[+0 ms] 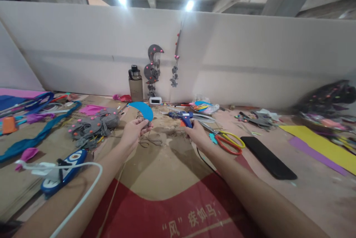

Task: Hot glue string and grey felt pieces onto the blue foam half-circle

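Note:
Pinched at its lower end by my left hand is a blue crescent-shaped piece, its other tip pointing up and to the left. Thin dark cord lies on the cardboard just below that hand. My right hand is wrapped around the handle of a blue hot glue gun. The gun's nozzle points left toward the crescent, with a gap between them. A black cable runs down from beneath my right hand. Several fingers of both hands are partly hidden.
Scissors and a black phone lie at the right, near yellow sheets. On the left are grey felt pieces, a blue-white power strip and blue strips. A bottle stands by the white partition.

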A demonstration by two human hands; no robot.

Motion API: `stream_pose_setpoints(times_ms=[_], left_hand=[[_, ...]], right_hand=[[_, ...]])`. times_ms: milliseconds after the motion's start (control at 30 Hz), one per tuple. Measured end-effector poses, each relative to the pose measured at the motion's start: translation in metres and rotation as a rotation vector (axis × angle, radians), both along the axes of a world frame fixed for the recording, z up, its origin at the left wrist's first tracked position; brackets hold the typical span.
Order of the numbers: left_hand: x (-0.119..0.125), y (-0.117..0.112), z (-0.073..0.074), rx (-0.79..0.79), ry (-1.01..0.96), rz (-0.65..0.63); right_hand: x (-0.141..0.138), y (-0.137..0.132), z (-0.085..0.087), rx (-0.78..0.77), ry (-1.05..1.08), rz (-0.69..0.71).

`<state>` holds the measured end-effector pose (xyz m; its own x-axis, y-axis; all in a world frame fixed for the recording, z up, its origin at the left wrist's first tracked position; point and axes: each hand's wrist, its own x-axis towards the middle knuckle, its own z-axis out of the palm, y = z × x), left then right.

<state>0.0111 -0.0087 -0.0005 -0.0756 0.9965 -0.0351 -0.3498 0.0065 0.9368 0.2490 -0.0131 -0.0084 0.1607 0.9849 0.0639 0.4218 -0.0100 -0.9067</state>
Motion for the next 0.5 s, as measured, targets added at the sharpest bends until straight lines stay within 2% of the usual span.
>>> stream_pose_setpoints(times_ms=[67,133,233,400,500], left_hand=[[0.002,-0.002,-0.001,-0.035,0.016,-0.001],[0.005,-0.004,-0.001,-0.061,0.024,-0.004],[0.009,-0.009,0.0,-0.051,0.026,-0.029],[0.015,-0.014,0.002,-0.058,0.056,-0.081],[0.016,-0.016,0.002,-0.058,0.06,-0.086]], right_hand=[[-0.006,-0.012,-0.001,0.103,0.132,0.037],[-0.015,-0.024,-0.001,0.178,0.219,0.14],[-0.025,-0.038,0.006,0.227,0.251,0.297],[-0.028,-0.05,0.02,0.293,-0.028,0.372],[-0.027,-0.052,0.02,0.337,-0.166,0.355]])
